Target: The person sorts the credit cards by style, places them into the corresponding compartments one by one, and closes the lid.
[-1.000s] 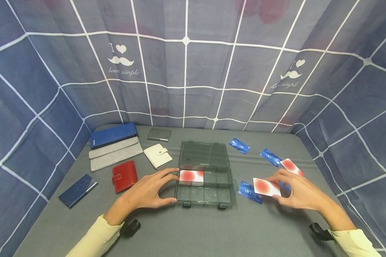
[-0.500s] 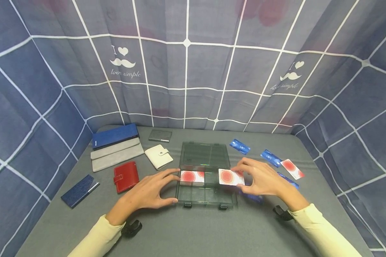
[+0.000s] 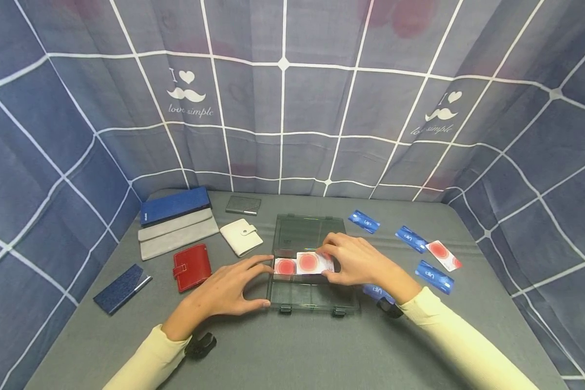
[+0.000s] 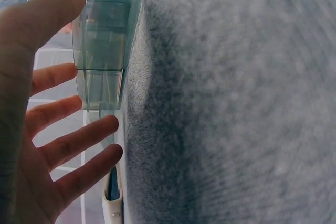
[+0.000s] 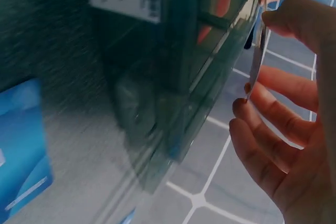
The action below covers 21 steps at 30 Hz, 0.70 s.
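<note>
My right hand [image 3: 353, 260] pinches a white card with a red circle pattern [image 3: 308, 262] by its edges, above the rear row of a smoky green plastic box [image 3: 292, 295]. In the right wrist view the held card [image 5: 257, 56] shows edge-on between thumb and fingers. Another red-and-white card [image 3: 285, 266] lies in the box's rear left compartment, partly overlapped by the held one. My left hand [image 3: 224, 290] is spread at the box's left side, thumb and fingertips at its wall. The left wrist view shows those fingers [image 4: 79, 140] straight and apart.
Blue VIP cards [image 3: 435, 277] and a red-and-white card [image 3: 443, 255] lie to the right. On the left are a red wallet [image 3: 192, 267], a cream wallet [image 3: 241, 237], a grey pouch [image 3: 177, 234], a blue pouch [image 3: 175, 206] and card holders [image 3: 122, 289]. A grid-patterned curtain [image 3: 253, 97] hangs behind.
My right hand has carried the red-and-white card leftward from among the blue cards to over the box's rear row. The left hand has stayed at the box's left side.
</note>
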Each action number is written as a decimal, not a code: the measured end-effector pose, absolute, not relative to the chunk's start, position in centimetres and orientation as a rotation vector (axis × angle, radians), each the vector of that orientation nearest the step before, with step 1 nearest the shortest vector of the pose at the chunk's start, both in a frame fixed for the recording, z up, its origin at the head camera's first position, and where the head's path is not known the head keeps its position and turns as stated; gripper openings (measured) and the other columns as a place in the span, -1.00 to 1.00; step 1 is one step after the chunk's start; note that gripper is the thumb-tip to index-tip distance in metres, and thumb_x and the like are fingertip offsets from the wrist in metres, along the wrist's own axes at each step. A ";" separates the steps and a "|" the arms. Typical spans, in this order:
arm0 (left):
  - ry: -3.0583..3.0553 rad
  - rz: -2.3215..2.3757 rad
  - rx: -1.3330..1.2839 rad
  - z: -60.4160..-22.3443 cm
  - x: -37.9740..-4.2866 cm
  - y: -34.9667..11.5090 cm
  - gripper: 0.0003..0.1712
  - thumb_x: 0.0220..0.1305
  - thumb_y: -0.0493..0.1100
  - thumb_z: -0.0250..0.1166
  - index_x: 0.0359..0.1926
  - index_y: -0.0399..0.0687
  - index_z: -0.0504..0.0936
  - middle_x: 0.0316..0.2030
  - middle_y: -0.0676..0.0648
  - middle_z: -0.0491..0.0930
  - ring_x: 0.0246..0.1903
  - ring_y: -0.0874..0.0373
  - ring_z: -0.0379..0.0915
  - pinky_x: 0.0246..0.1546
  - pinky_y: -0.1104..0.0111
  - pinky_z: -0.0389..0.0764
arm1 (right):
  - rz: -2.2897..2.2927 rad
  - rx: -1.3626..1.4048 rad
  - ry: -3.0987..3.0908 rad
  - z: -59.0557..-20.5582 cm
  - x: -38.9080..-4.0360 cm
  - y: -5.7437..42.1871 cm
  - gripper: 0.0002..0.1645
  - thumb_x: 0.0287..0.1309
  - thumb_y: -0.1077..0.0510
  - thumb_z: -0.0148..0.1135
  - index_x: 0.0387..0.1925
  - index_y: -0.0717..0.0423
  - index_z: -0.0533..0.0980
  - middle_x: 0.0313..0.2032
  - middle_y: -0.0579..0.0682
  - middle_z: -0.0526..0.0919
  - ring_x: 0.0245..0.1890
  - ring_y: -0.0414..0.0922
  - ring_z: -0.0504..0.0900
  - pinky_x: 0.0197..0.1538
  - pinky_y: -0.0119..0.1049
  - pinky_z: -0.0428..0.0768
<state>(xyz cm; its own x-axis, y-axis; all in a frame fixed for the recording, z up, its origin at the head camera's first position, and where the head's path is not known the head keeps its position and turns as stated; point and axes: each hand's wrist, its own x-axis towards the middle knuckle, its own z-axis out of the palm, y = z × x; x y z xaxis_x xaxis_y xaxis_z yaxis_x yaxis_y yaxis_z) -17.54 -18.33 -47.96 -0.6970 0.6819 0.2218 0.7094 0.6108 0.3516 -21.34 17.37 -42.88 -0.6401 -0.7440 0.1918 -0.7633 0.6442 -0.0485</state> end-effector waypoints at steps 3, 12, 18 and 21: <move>-2.777 -0.641 -1.185 -48.0 -17.5 -18.3 -0.23 0.26 0.37 0.49 0.40 0.22 0.59 0.55 0.11 0.36 0.35 0.12 0.54 0.09 0.01 0.70 | 0.154 1.274 -2.690 -42.8 -21.5 16.3 -0.50 0.13 -0.16 0.52 0.06 -0.05 0.75 -0.09 -0.12 0.64 -0.21 -0.19 0.58 -0.33 -0.27 0.56; -2.796 -0.636 -1.174 -47.8 -17.5 -18.3 -0.22 0.26 0.38 0.48 0.41 0.24 0.59 0.56 0.12 0.35 0.36 0.13 0.52 0.12 0.03 0.69 | 0.096 1.321 -2.657 -42.9 -21.7 13.9 -0.58 0.16 -0.13 0.55 -0.05 0.01 0.75 -0.09 -0.07 0.67 -0.19 -0.13 0.62 -0.28 -0.24 0.62; -2.811 -0.643 -1.172 -47.8 -17.5 -18.3 -0.22 0.27 0.39 0.48 0.41 0.24 0.58 0.56 0.12 0.35 0.36 0.13 0.52 0.12 0.03 0.69 | 0.105 1.361 -2.636 -43.5 -22.0 13.1 -0.67 0.22 -0.12 0.54 -0.10 -0.02 0.76 -0.09 -0.09 0.70 -0.13 -0.11 0.67 -0.18 -0.17 0.70; -2.806 -0.640 -1.170 -47.8 -17.5 -18.4 -0.22 0.26 0.39 0.48 0.41 0.25 0.58 0.56 0.13 0.35 0.36 0.13 0.52 0.12 0.04 0.69 | 0.102 1.382 -2.619 -43.8 -22.1 12.9 -0.67 0.26 -0.15 0.54 -0.11 -0.05 0.76 -0.08 -0.11 0.71 -0.10 -0.12 0.68 -0.13 -0.16 0.71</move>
